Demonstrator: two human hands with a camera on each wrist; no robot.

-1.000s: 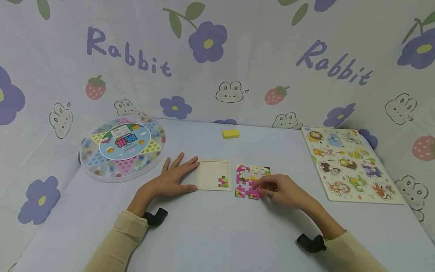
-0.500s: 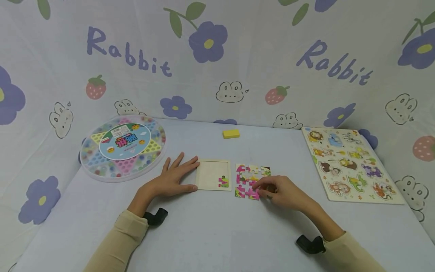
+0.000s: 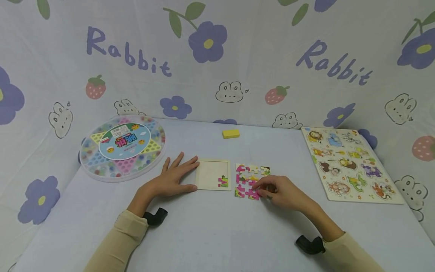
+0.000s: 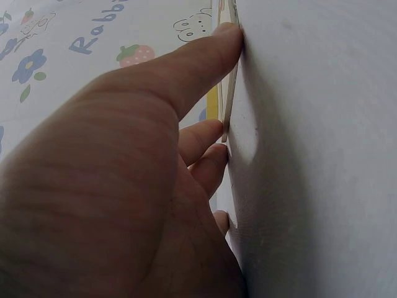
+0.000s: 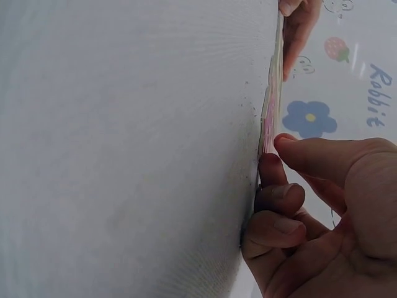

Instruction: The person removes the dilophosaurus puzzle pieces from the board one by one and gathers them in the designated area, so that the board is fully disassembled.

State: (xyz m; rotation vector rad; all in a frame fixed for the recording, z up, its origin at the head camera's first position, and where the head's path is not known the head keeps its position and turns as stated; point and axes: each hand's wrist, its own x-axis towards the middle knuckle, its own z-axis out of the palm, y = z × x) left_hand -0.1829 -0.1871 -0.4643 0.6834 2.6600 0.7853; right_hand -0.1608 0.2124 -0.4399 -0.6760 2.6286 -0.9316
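My left hand lies with fingers spread, its thumb and a fingertip touching the left edge of a square wooden puzzle tray. One pink-and-green jigsaw piece sits in the tray's lower right corner. Right of the tray, several loose jigsaw pieces lie in close rows on the table. My right hand pinches a pink jigsaw piece in the front row by its right side, other fingers curled. In the right wrist view, thumb and index finger meet at the edge of the pieces; the hand hides some of them.
A round Chinese checkers board lies at the left. Behind the tray is a small yellow block. An animal puzzle board rests at the right. A printed rabbit cloth hangs behind the white table.
My right hand has lowered very slightly at the pink jigsaw piece. My left hand, the tray and the loose pieces stay in place.
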